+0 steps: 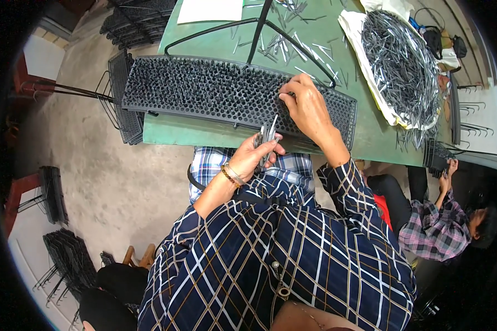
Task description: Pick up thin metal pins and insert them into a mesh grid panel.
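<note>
A long black perforated rack (199,88) lies across the table, with a wire frame rising behind it. Slim dark pieces stand in its holes over the left and middle parts; bare holes show towards the right end. My left hand (247,159) is closed around a bundle of slim pointed metal pieces (266,138), just in front of the rack's near edge. Over the right part of the rack is my right hand (310,107), its thumb and fingers pinched together close to the holes. Whatever is between those fingertips is hidden.
A white sack (391,113) heaped with metal pieces lies open at the right of the green table (174,129). Loose pieces (292,47) are scattered behind the rack. More racks (66,256) stand at the left. A co-worker (433,226) sits at the right, handling another rack.
</note>
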Motion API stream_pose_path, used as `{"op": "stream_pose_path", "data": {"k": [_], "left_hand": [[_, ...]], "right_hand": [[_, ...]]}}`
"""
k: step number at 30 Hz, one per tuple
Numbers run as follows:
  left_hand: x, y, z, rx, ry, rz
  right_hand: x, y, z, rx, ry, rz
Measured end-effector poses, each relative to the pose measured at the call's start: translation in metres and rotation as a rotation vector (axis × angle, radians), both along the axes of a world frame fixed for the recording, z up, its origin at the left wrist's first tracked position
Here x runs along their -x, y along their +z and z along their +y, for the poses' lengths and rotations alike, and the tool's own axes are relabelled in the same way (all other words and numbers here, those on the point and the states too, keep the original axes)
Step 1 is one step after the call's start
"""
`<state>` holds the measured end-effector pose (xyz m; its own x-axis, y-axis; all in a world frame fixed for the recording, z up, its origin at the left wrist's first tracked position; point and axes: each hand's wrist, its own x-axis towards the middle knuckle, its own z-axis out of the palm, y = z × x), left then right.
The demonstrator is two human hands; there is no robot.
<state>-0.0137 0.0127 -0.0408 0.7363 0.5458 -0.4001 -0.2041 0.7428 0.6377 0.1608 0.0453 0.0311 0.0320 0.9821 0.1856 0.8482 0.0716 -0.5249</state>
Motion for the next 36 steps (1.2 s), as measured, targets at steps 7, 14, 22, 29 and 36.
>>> {"op": "stream_pose_path", "data": {"k": [7,14,22,29,36], "left_hand": [[-0.001,0.003,0.0,0.045,-0.001,-0.005],[-0.001,0.0,0.0,0.054,0.016,0.039],[0.0,0.006,-0.001,-0.007,0.001,0.06],[0.0,0.012,0.001,-0.058,0.027,-0.034],[0.0,0.003,-0.002,-0.025,0.024,-0.042]], "right_hand": [[0.0,0.0,-0.009,-0.092,0.027,0.021],[0.003,-0.011,-0.015,-0.242,0.044,-0.019],[-0.001,-0.02,-0.015,-0.193,0.159,-0.125],[0.0,-0.008,-0.032,0.191,0.053,0.504],[-0.003,-0.011,-0.027,0.257,-0.135,0.955]]}}
